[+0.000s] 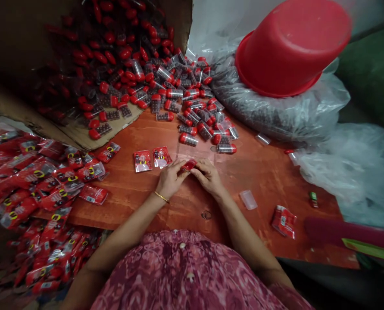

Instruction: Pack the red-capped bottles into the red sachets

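Note:
My left hand (pixel 170 178) and my right hand (pixel 207 175) meet over the red wooden table (pixel 263 172), both pinched on one small red packet (pixel 188 165) held between their fingertips. Two flat red printed packets (pixel 152 159) lie just left of my left hand. A heap of clear tubes with red caps (pixel 185 103) spreads from beyond my hands into an open cardboard box (pixel 82 64). A gold bangle sits on my left wrist.
A large pile of filled red packets (pixel 33 185) covers the left side. An upturned red basin (pixel 291 47) rests on a plastic bag of dark beads (pixel 276 112). An empty clear tube (pixel 248 199) and one red packet (pixel 284 221) lie at right, beside crumpled clear plastic (pixel 353 172).

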The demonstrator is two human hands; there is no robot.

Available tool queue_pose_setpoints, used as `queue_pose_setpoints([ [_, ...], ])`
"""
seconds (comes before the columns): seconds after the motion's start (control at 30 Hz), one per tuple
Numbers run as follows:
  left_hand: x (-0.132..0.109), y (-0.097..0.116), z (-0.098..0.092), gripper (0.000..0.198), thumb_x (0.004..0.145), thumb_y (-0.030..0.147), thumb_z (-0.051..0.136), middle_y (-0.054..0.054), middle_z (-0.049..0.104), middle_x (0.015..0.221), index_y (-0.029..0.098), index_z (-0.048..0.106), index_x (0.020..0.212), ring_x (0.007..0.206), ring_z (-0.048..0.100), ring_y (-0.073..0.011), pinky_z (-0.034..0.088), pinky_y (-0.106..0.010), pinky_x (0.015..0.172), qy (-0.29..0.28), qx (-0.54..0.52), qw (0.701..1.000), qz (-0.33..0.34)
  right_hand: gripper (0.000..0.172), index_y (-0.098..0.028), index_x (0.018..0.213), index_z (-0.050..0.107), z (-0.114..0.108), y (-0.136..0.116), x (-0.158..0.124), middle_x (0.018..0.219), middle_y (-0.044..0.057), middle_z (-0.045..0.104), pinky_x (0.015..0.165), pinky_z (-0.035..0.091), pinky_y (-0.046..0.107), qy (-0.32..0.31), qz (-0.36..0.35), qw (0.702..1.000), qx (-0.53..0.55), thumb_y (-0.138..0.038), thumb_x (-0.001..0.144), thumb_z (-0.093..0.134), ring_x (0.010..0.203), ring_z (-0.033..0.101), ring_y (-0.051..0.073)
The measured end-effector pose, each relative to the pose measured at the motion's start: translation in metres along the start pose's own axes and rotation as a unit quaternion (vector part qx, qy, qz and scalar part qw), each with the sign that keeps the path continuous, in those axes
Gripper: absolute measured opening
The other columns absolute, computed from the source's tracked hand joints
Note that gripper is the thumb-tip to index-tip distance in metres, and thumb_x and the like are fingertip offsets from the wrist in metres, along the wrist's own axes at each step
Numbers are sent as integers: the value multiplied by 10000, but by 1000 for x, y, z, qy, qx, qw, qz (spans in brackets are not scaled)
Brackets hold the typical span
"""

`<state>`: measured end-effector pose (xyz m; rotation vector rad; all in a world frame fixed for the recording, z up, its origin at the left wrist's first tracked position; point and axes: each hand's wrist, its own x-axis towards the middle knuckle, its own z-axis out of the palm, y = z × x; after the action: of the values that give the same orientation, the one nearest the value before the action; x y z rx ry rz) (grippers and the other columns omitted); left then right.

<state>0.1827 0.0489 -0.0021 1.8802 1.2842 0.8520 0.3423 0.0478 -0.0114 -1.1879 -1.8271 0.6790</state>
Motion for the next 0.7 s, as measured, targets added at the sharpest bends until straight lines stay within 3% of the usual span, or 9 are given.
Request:
queue_pose_setpoints([
  [0.2, -6, -8, 4, 269, 837, 299, 519, -149, 629, 1152, 150, 625, 1033, 1191, 496, -266, 394, -453, 991, -8, 102, 994, 29, 306, -277, 840, 709, -1, 10, -2, 766, 42, 688, 731, 396, 346, -43, -3, 999, -7, -501, 830, 502, 720, 556, 185],
  [0.37, -5, -7, 7, 239, 813, 265, 553, -131, 629, 1164, 167, 637, 1014, 1233, 455, -269, 328, -484, 1038, -19, 96, 995, 12, 306, -288, 850, 709, 1, 8, -4, 777, 38, 696, 755, 393, 357, -70, 14, 995, -69, -478, 856, 468, 729, 544, 189],
  [0.47, -6, 3, 0, 220, 783, 247, 581, -115, 648, 1133, 177, 663, 975, 1215, 474, -270, 350, -455, 1023, -25, 53, 998, 12, 302, -261, 933, 687, -8, 8, -5, 896, 60, 692, 789, 409, 365, -88, -6, 987, -133, -436, 878, 448, 821, 568, 198],
  [0.57, -21, 11, -30, 241, 780, 309, 576, -81, 692, 1034, 200, 672, 973, 1028, 603, -246, 445, -383, 919, 10, -6, 1000, -28, 325, -206, 1033, 642, -33, 19, -2, 1067, 117, 642, 853, 409, 410, -24, 32, 967, -251, -415, 872, 452, 957, 556, 241],
  [0.63, -38, 7, -65, 254, 770, 393, 576, -50, 722, 848, 210, 684, 908, 808, 652, -230, 491, -364, 809, 74, 1, 991, -114, 387, -152, 1108, 595, -50, 33, 2, 1142, 181, 589, 871, 391, 488, 72, 119, 928, -346, -405, 871, 425, 1015, 528, 304],
  [0.7, -58, -5, -107, 284, 760, 443, 565, -47, 716, 816, 206, 680, 867, 810, 642, -260, 476, -420, 826, 155, 72, 966, -193, 447, -92, 1165, 545, -58, 48, 6, 1177, 239, 544, 853, 390, 544, 115, 181, 897, -386, -391, 865, 403, 1031, 513, 353],
])
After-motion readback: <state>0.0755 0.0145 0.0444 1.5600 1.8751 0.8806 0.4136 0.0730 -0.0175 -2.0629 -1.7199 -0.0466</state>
